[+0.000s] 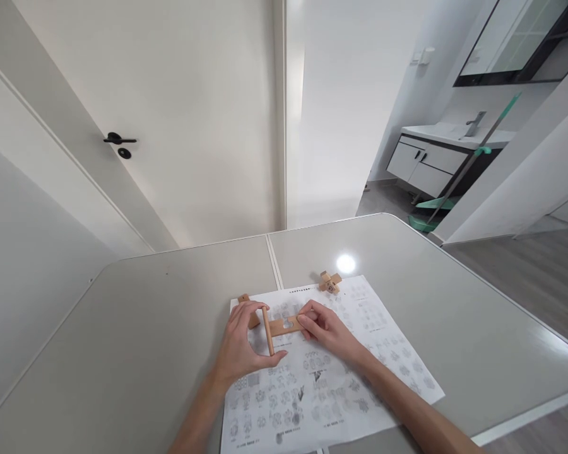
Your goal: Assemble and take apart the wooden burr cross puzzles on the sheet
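My left hand [236, 347] grips a round wooden rod [267, 333] lengthwise, its fingers at the top end and its thumb at the bottom end. A flat wooden puzzle piece [277, 328] with a cutout in its middle is pinched by my right hand [327, 329]. That piece's left end meets the rod at about a right angle; whether the two are joined, I cannot tell. Behind my left fingers, a wooden block [254, 320] is partly hidden. Both hands are above a printed instruction sheet [322, 403] with rows of small diagrams.
An interlocking wooden puzzle [330, 284] sits at the sheet's far edge. The grey table [161, 340] has a seam and rounded corners. Beyond it are a white door with a black handle [120, 140], a washbasin cabinet [426, 165] and a green dustpan [422, 223].
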`<state>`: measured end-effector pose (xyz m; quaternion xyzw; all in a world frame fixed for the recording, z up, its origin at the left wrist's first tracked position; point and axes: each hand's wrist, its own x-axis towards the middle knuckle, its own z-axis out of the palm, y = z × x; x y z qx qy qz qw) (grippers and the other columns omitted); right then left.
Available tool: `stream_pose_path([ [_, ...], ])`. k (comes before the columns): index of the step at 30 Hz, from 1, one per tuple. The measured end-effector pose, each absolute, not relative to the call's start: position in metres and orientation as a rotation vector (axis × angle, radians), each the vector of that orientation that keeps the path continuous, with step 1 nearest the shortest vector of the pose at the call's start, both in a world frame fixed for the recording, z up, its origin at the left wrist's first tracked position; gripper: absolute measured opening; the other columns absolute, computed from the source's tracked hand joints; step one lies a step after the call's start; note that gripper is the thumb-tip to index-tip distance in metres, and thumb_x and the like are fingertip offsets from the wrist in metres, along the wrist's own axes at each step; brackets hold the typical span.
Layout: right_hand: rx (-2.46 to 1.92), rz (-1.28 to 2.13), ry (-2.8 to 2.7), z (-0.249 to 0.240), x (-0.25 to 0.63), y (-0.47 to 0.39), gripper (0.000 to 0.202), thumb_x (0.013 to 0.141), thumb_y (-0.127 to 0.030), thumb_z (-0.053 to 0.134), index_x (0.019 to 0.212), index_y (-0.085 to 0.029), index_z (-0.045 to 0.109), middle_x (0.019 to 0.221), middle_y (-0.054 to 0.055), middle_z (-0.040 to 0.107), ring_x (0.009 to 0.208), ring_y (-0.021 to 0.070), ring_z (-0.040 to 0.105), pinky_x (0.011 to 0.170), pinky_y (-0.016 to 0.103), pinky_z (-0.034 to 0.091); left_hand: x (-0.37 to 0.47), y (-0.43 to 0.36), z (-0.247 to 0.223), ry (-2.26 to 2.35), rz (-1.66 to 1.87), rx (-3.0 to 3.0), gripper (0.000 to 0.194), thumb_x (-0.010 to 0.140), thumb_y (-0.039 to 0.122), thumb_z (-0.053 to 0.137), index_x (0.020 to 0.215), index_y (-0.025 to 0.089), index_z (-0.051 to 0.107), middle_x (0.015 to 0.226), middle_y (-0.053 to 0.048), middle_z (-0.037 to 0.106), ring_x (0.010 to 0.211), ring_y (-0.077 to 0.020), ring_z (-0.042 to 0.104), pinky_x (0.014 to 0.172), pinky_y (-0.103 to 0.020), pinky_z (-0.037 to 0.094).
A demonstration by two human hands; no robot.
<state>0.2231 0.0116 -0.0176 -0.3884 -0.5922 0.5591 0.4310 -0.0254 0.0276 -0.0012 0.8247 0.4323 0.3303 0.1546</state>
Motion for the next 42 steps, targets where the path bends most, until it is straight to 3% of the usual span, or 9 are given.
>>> stream_pose_path([
  [9, -1.059, 1.320, -1.427, -0.023, 0.230, 0.017, 0.036, 0.101, -0.059, 0.053, 0.091, -0.024, 0.053, 0.060, -0.006, 0.052, 0.054, 0.0139, 0.040, 0.055, 0.028, 0.032, -0.042, 0.035, 0.001, 1.275, 0.978, 2.380, 0.073, 0.064, 0.034, 0.087, 0.127, 0.027, 0.049, 0.122, -0.008, 0.067, 0.117, -0.0320, 0.062, 0.101, -0.047, 0.051],
  [12, -1.125, 1.262, -1.360, -0.027, 0.229, 0.019, 0.037, 0.100, -0.061, 0.054, 0.093, -0.024, 0.052, 0.063, -0.005, 0.058, 0.052, 0.0140, 0.042, 0.054, 0.028, 0.034, -0.057, 0.044, -0.004, 1.502, 1.001, 2.356, 0.067, 0.072, 0.042, 0.083, 0.128, 0.026, 0.050, 0.124, -0.010, 0.067, 0.114, -0.0325, 0.064, 0.099, -0.049, 0.052],
  [19, -1.328, 1.037, -1.438, -0.036, 0.220, 0.017, 0.042, 0.100, -0.064, 0.050, 0.100, -0.023, 0.058, 0.077, 0.003, 0.074, 0.053, 0.0171, 0.052, 0.057, 0.030, 0.041, -0.082, 0.059, -0.023, 1.772, 0.840, 2.446, 0.072, 0.068, 0.062, 0.083, 0.123, 0.025, 0.055, 0.129, -0.011, 0.067, 0.125, -0.0363, 0.060, 0.108, -0.053, 0.046],
  [30, -1.555, 0.824, -1.592, -0.025, 0.205, 0.032, 0.028, 0.102, -0.050, 0.048, 0.092, -0.025, 0.058, 0.071, -0.001, 0.077, 0.056, 0.0194, 0.063, 0.059, 0.030, 0.042, -0.082, 0.060, -0.023, 1.843, 0.713, 2.407, 0.080, 0.065, 0.075, 0.078, 0.123, 0.024, 0.061, 0.137, -0.012, 0.065, 0.133, -0.0395, 0.055, 0.112, -0.056, 0.041],
  [38, -1.740, 0.803, -1.717, -0.022, 0.169, 0.053, 0.019, 0.101, -0.038, 0.051, 0.096, -0.023, 0.062, 0.078, 0.002, 0.078, 0.074, 0.0222, 0.072, 0.062, 0.027, 0.041, -0.086, 0.061, -0.028, 1.841, 0.677, 2.415, 0.078, 0.064, 0.073, 0.080, 0.122, 0.025, 0.061, 0.140, -0.012, 0.064, 0.135, -0.0392, 0.055, 0.112, -0.056, 0.042],
  [42, -1.789, 0.799, -1.804, -0.019, 0.152, 0.051, 0.021, 0.102, -0.038, 0.053, 0.095, -0.021, 0.064, 0.081, 0.006, 0.078, 0.075, 0.0232, 0.072, 0.061, 0.027, 0.037, -0.086, 0.061, -0.029, 1.756, 0.717, 2.442, 0.083, 0.068, 0.067, 0.083, 0.134, 0.025, 0.055, 0.141, -0.011, 0.064, 0.134, -0.0370, 0.056, 0.113, -0.054, 0.042],
])
